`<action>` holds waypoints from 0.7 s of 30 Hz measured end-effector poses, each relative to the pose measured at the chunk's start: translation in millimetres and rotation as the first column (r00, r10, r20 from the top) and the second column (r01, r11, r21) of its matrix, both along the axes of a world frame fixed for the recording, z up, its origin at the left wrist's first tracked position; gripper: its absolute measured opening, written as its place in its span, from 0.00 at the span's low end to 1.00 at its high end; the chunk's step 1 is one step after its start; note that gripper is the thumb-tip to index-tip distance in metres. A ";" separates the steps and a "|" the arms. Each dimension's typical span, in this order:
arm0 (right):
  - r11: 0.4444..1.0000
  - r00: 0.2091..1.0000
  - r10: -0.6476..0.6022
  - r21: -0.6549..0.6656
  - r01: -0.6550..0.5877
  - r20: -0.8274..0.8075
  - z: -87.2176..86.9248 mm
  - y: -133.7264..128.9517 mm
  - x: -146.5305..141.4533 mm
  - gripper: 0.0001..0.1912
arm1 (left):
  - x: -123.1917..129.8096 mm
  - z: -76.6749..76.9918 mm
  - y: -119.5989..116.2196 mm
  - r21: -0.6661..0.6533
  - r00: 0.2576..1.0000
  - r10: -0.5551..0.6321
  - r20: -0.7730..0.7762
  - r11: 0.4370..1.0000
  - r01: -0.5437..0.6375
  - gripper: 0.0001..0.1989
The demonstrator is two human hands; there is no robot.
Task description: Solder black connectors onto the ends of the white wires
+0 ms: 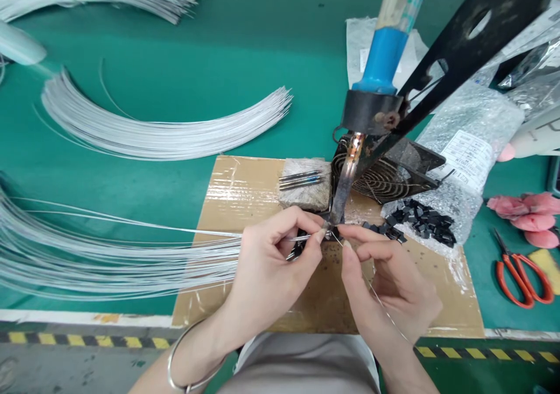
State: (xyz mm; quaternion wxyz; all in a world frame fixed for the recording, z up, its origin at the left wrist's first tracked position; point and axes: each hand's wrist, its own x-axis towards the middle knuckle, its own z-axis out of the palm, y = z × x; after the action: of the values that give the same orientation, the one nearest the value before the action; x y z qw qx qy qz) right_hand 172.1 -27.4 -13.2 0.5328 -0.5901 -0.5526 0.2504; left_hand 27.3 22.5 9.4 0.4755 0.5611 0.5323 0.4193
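My left hand (pixel 280 260) pinches a thin white wire (pixel 219 232) near its end, under the tip of a soldering iron (pixel 345 187). The blue-handled iron is held tip-down by a black metal bracket (pixel 464 44). Between thumb and fingers, my right hand (pixel 389 283) grips a fine strand of solder wire (pixel 380 301) that trails back over the palm. Its front end meets the iron tip close to the left fingertips. A bundle of white wires (pixel 131 266) runs from the left to beneath my left hand. The exact joint is partly hidden by my fingers.
Brown cardboard (pixel 245 190) covers the work spot. Around it lie a cleaning pad (pixel 306 199) with metal tips, a black fan (pixel 389 172), small black connectors (pixel 422 222), a bubble-wrap bag (pixel 476 126) and red-handled scissors (pixel 522 280). Another wire bundle (pixel 170 137) lies behind at left.
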 end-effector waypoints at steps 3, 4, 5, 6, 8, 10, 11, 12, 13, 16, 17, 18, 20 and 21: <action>1.000 1.000 -0.016 0.002 0.016 -0.008 0.4 0.1 -0.6 0.10 | 0.9 0.6 -0.4 0.005 1.000 -0.001 0.004 1.000 0.001 0.07; 1.000 1.000 -0.020 0.005 0.020 -0.008 0.5 0.0 -0.9 0.10 | 1.1 0.7 -0.4 0.007 1.000 0.000 0.005 1.000 0.000 0.07; 1.000 1.000 -0.021 0.008 0.021 -0.005 0.6 0.0 -1.0 0.10 | 1.2 0.8 -0.4 0.008 1.000 -0.001 0.006 1.000 0.001 0.07; 1.000 1.000 -0.020 0.010 0.020 0.002 0.8 0.0 -1.2 0.10 | 1.2 0.7 -0.3 0.012 1.000 -0.001 0.005 1.000 0.001 0.07; 1.000 1.000 -0.020 0.013 0.020 0.013 1.2 -0.1 -1.3 0.10 | 0.9 0.6 -0.4 0.018 1.000 -0.001 0.001 1.000 0.001 0.07; 1.000 1.000 -0.022 0.016 0.022 0.013 1.7 -0.1 -1.2 0.10 | 0.3 0.4 -0.5 0.020 1.000 -0.003 -0.001 1.000 0.003 0.07; 1.000 1.000 -0.020 0.019 0.019 0.012 1.9 0.0 -1.1 0.10 | 0.1 0.3 -0.6 0.021 1.000 -0.003 0.000 1.000 0.003 0.07; 1.000 1.000 -0.016 0.018 0.016 0.011 2.0 0.2 -0.9 0.10 | 0.1 0.2 -0.5 0.020 1.000 -0.002 0.001 1.000 0.002 0.07; 1.000 1.000 -0.014 0.017 0.014 0.010 2.1 0.4 -0.8 0.10 | 0.1 0.1 -0.3 0.018 1.000 -0.001 0.001 1.000 0.001 0.07; 1.000 1.000 -0.017 0.016 0.017 0.015 1.5 1.3 -0.7 0.10 | 0.7 0.0 0.5 0.012 1.000 -0.003 -0.011 1.000 0.003 0.07; 1.000 1.000 -0.020 0.017 0.020 0.018 1.3 1.5 -0.8 0.10 | 1.0 -0.1 0.7 0.008 1.000 -0.007 -0.017 1.000 0.007 0.07; 1.000 1.000 -0.021 0.020 0.021 0.020 1.1 1.6 -0.9 0.10 | 1.2 -0.2 0.6 0.006 1.000 -0.007 -0.020 1.000 0.007 0.07; 1.000 1.000 -0.020 0.021 0.019 0.019 1.0 1.7 -1.1 0.10 | 1.3 -0.2 0.0 0.005 1.000 -0.005 -0.019 1.000 0.005 0.07; 1.000 1.000 -0.021 0.019 0.020 0.020 1.1 1.7 -1.2 0.10 | 1.3 -0.2 -0.5 0.004 1.000 -0.003 -0.015 1.000 0.003 0.07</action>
State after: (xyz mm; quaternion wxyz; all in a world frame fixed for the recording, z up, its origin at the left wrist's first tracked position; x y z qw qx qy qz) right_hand 170.9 -25.7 -12.1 0.5354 -0.5931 -0.5541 0.2337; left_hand 28.5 21.9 9.3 0.4707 0.5660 0.5343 0.4154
